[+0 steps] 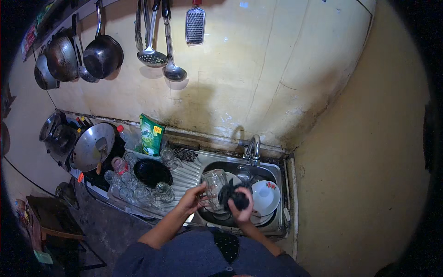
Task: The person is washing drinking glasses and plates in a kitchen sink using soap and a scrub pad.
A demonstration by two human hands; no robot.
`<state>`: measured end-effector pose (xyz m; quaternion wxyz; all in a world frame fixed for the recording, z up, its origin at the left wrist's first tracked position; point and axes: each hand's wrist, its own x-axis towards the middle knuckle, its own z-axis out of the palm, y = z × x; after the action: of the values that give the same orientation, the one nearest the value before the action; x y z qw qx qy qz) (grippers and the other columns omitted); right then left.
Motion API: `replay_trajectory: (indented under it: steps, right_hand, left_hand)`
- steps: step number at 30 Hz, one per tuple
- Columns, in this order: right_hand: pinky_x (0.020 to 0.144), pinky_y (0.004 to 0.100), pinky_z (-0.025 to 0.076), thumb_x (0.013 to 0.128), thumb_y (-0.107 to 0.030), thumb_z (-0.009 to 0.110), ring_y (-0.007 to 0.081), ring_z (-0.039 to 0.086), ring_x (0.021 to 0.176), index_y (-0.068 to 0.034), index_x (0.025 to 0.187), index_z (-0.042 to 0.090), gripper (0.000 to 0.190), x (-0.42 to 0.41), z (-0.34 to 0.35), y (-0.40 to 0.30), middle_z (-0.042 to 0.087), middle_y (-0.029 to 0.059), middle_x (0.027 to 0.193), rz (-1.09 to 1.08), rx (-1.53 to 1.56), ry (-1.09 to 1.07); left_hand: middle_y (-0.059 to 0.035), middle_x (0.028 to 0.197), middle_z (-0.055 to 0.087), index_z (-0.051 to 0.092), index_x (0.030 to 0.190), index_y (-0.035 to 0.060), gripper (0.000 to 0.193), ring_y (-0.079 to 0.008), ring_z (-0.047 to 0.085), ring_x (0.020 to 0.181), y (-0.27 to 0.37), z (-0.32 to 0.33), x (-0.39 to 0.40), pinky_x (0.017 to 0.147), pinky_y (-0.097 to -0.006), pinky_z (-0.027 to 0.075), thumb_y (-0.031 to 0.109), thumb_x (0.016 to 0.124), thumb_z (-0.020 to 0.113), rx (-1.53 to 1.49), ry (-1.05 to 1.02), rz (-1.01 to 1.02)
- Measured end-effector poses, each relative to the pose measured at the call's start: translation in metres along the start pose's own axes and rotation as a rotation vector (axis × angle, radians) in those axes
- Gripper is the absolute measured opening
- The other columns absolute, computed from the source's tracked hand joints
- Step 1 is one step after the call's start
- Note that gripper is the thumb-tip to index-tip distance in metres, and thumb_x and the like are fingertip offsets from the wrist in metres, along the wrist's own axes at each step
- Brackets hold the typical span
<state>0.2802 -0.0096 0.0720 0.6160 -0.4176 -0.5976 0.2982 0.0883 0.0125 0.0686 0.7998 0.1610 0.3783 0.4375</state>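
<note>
Over the sink, my left hand point(193, 198) grips a clear glass vessel point(213, 188) by its near-left side; whether it is a mug or a jar I cannot tell. At its right end, a black scrubbing cloth or mesh point(227, 194) is bunched in my right hand point(245, 211), against or very near the glass's mouth. Below both hands lies the steel sink basin point(204, 220). A white bowl with red flowers point(265, 198) rests at its right side, on top of other plates point(262, 220). More glassware point(243, 170) sits at the back, partly hidden.
A curved chrome tap point(255, 149) stands behind the basin. Left on the ribbed drainboard point(187, 176) are several glasses point(141, 194), a black bowl point(153, 172) and a green Sunlight pouch point(151, 135). Beyond sits a wok point(90, 152) with a spatula. Ladles point(174, 72) and pans point(101, 57) hang above.
</note>
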Motion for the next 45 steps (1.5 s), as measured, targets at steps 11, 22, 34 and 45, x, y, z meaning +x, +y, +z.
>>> replay_trajectory:
  steps: [11,22,34,45]
  right_hand:
    - [0.080,0.0321,0.044,0.066,-0.009,0.074,0.0178,0.055,0.083,-0.006,0.097,0.057,0.035,0.048,0.015,-0.011,0.059,0.0062,0.087,-0.011,-0.220,0.050]
    - [0.079,0.0447,0.042,0.045,-0.016,0.077,0.0388,0.050,0.092,-0.011,0.097,0.059,0.056,0.032,0.023,-0.002,0.049,0.0183,0.102,-0.161,-0.348,-0.152]
    - [0.084,0.0367,0.041,0.062,-0.015,0.077,0.0244,0.055,0.085,-0.004,0.096,0.054,0.043,0.029,0.011,0.010,0.056,0.0093,0.091,-0.273,-0.409,-0.045]
    - [0.078,0.0301,0.041,0.068,-0.023,0.073,0.0183,0.050,0.083,-0.002,0.096,0.052,0.041,0.005,0.000,0.015,0.052,0.0081,0.090,-0.041,0.012,0.028]
  left_hand:
    - [-0.0109,0.087,0.065,0.060,0.101,-0.0023,0.036,-0.0195,0.065,0.075,-0.005,0.011,-0.008,0.061,-0.0307,0.054,0.031,0.088,0.055,0.100,-0.090,-0.092]
    - [-0.0004,0.069,0.061,0.065,0.078,0.0012,0.024,-0.0076,0.053,0.056,-0.005,-0.005,0.015,0.050,-0.0226,0.042,0.024,0.085,0.062,0.418,0.171,0.279]
    - [-0.0032,0.086,0.065,0.065,0.082,0.0005,0.026,-0.0064,0.057,0.072,0.015,-0.003,0.013,0.058,-0.0236,0.046,0.026,0.084,0.064,0.745,0.042,0.375]
    - [-0.0039,0.084,0.065,0.064,0.090,0.0002,0.025,-0.0102,0.061,0.076,0.036,0.016,0.002,0.060,-0.0251,0.051,0.024,0.087,0.059,0.290,-0.034,0.208]
